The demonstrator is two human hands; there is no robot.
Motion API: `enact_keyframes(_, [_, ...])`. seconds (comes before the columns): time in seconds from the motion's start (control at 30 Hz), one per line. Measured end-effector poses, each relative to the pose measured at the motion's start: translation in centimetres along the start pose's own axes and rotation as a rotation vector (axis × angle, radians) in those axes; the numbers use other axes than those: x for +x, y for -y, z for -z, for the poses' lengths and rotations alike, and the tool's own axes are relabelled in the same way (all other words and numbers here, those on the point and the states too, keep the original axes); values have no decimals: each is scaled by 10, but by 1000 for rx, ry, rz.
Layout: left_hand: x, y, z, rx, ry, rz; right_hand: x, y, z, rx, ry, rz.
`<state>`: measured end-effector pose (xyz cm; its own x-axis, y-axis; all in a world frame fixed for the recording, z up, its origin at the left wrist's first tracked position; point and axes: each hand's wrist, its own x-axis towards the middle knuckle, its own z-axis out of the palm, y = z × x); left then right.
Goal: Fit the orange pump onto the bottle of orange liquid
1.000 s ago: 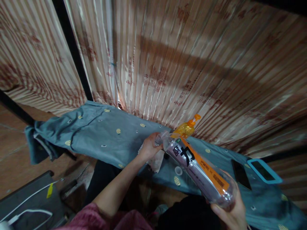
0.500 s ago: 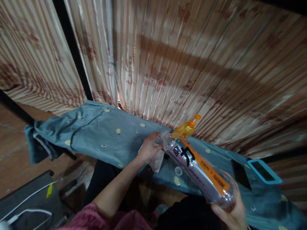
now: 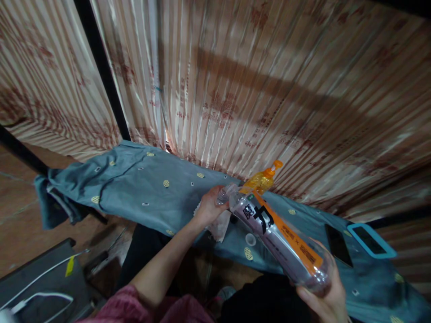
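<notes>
My right hand point(image 3: 325, 287) is wrapped round the base of a large clear plastic bottle point(image 3: 278, 237) with a silver and orange label. The bottle lies tilted across my view, its neck toward my left hand point(image 3: 210, 206). The left fingers are closed round a small clear ridged plastic container point(image 3: 222, 196), held at the bottle's mouth; whether the two touch, I cannot tell. Behind the bottle lies an orange pump bottle point(image 3: 261, 180), partly covered. Below the left hand is a pale tissue or wrapper point(image 3: 220, 228), with a translucent round cap point(image 3: 250, 240) beside it.
A teal cloth with a pineapple print point(image 3: 134, 184) covers the narrow table. At its right rest a dark phone point(image 3: 338, 245) and a light-blue framed device point(image 3: 371, 241). A striped curtain point(image 3: 218, 89) hangs behind. A dark case with white cables point(image 3: 43, 278) stands lower left.
</notes>
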<state>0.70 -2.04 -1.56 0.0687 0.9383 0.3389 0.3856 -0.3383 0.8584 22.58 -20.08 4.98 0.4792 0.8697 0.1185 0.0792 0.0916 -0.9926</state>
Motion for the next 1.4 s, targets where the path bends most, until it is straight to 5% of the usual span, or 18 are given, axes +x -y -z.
enact_keyframes(1.4, [0, 0, 2, -8, 12, 12, 4, -8, 11, -37, 67, 6])
